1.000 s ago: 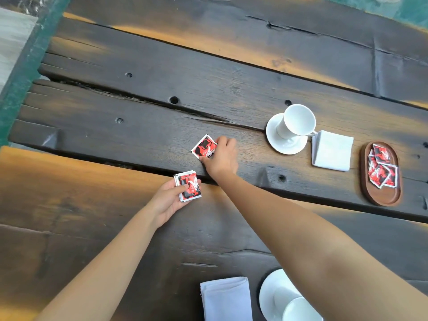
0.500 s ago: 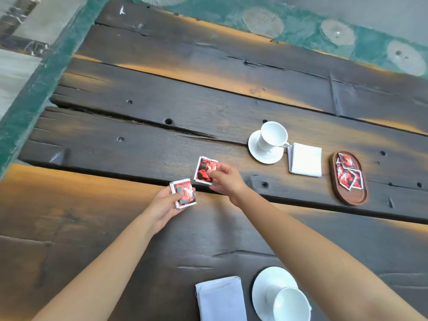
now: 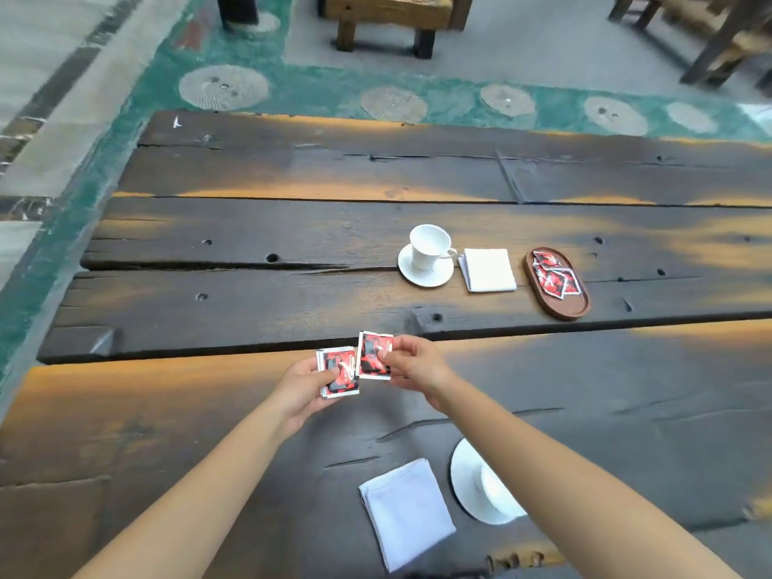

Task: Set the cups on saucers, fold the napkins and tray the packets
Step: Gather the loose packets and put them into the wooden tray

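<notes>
My left hand (image 3: 303, 384) holds a small stack of red, black and white packets (image 3: 340, 376) above the table. My right hand (image 3: 413, 363) pinches a single packet (image 3: 373, 355) right beside that stack. A white cup (image 3: 430, 244) stands on a saucer (image 3: 426, 271) across the table, with a folded white napkin (image 3: 488, 269) to its right. Further right an oval brown tray (image 3: 564, 305) holds several packets. Near me lies a second folded napkin (image 3: 407, 511), and beside it a cup on a saucer (image 3: 476, 482) partly hidden by my right forearm.
The table (image 3: 209, 311) is made of dark, rough wooden planks with gaps and holes. Beyond its far edge are a green and grey floor, a wooden bench (image 3: 388, 14) and chair legs (image 3: 710, 39) at the top right.
My right hand lifted the single packet off the table and brought it toward me, next to the stack in my left hand. The view has tilted up, showing the floor beyond the table.
</notes>
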Available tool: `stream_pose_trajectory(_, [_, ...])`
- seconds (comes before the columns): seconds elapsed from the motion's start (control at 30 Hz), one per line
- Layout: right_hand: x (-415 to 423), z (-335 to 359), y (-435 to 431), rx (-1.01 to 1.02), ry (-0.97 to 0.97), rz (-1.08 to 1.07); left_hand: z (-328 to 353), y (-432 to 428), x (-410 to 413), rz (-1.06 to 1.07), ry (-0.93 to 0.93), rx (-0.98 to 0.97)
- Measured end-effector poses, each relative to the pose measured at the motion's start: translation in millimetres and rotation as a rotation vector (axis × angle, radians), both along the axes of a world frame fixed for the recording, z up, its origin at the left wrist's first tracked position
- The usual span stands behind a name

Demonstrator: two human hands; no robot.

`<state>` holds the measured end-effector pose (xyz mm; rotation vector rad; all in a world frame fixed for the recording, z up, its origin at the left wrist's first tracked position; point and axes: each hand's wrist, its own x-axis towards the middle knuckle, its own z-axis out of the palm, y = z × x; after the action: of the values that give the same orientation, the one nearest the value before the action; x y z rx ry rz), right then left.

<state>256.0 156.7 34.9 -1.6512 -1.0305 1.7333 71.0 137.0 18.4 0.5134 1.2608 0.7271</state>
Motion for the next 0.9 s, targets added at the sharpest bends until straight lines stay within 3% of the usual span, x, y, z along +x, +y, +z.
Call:
stream_pose_trajectory(0.23, [77.0,5.9,-20.5,-0.01,0.019,-0.139,9.4,9.6,78.7,0.048,0.079,-0.006])
stream_pose_trajectory(0.47, [201.8,13.9,-17.4,0.007,-0.027,-0.228,23.0,28.6,212.1,0.002,0.089,0.059])
stream_pose_trajectory(0.9, [393.4,-8.8,69.9,0.027,-0.172,-0.241,6.9,103.1,392.5,-0.041,0.298,0.126])
